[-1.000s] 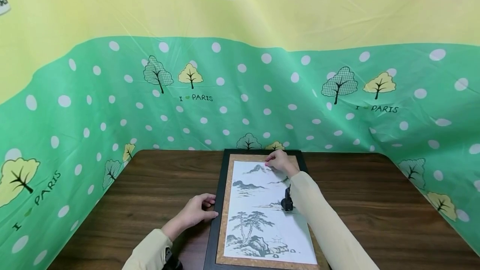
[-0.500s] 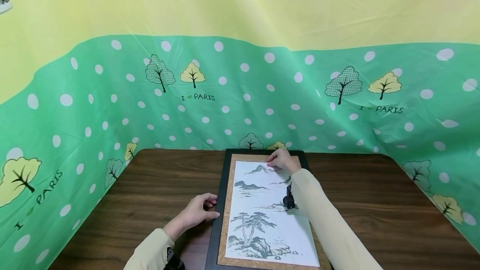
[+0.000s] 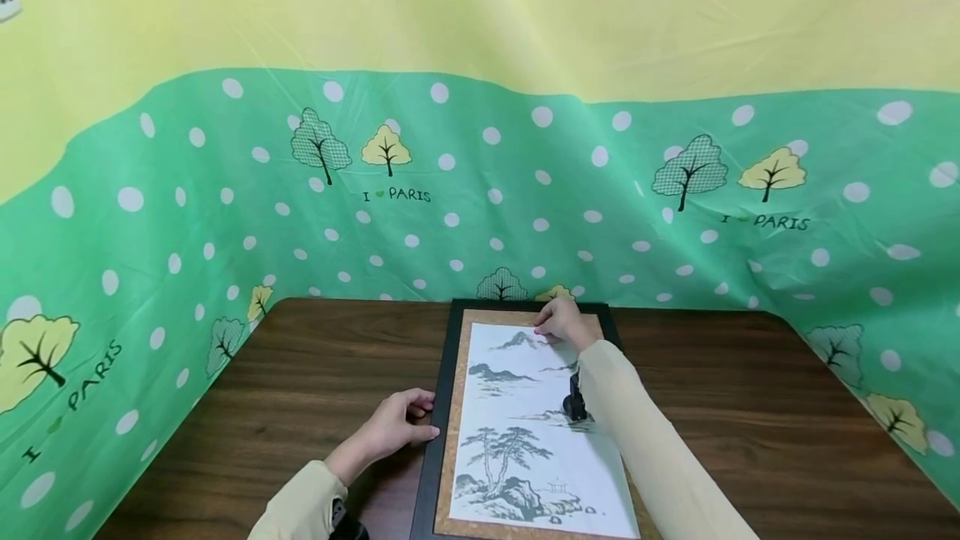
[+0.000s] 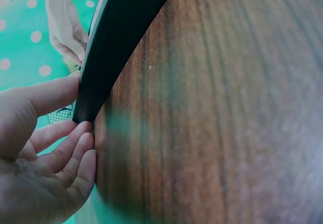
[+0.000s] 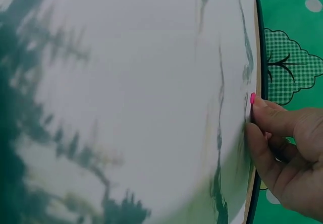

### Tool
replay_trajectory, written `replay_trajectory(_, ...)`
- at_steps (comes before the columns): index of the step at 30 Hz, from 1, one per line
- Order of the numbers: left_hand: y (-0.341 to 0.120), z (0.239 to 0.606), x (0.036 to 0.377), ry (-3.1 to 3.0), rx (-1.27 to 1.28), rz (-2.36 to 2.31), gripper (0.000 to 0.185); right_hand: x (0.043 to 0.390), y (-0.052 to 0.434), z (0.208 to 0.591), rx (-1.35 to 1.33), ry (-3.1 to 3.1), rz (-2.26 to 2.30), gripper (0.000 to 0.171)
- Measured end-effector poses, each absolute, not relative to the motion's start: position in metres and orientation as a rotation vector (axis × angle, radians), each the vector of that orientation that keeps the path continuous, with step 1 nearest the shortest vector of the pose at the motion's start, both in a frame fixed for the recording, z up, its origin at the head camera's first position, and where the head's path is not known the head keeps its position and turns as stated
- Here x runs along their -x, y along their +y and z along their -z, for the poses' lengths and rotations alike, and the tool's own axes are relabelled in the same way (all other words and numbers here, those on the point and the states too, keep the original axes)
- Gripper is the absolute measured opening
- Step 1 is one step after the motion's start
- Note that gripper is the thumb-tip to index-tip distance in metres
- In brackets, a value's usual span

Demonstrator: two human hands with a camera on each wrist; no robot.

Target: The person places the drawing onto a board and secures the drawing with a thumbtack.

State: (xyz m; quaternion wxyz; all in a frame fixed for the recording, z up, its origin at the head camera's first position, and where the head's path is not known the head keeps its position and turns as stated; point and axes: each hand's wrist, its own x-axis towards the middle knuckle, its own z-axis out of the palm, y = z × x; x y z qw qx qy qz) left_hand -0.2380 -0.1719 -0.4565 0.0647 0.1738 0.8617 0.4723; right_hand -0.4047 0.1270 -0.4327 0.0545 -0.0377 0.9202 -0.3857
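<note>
A sheet of white paper (image 3: 525,407) printed with a grey-green landscape of mountains and pines lies on a black-framed cork board (image 3: 442,357), set on the table. At the sheet's top edge, my right hand (image 3: 562,323) pinches a small pink push pin (image 5: 253,98) between thumb and fingers, its tip hidden. A second spot of pink shows among the curled fingers in the right wrist view. My left hand (image 3: 390,423) rests at the left side of the frame, thumb and fingertips (image 4: 83,128) touching its black edge, the fingers relaxed.
The dark wood table (image 3: 322,357) extends on both sides of the board. A green and yellow patterned cloth (image 3: 420,248) hangs right behind the board's top end. My right sleeve (image 3: 645,432) crosses the board's right side; a black wrist camera (image 3: 575,402) overlaps the print.
The whole scene shifts slightly to the right in the head view. Both hands keep their places: the right at the sheet's top edge, the left at the frame.
</note>
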Motion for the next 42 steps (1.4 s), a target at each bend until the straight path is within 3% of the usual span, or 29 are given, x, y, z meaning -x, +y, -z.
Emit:
replay_trajectory(18,-0.172,0.463,0.237,2.612,-0.549,-1.441,0.045,0.394,0.15,0.443,0.407,2.761,1.306,0.013)
replay_trajectory(42,-0.17,0.456,0.232,2.609,-0.573,-1.425,0.045,0.355,0.211,0.411,0.752,2.763,1.232,0.023)
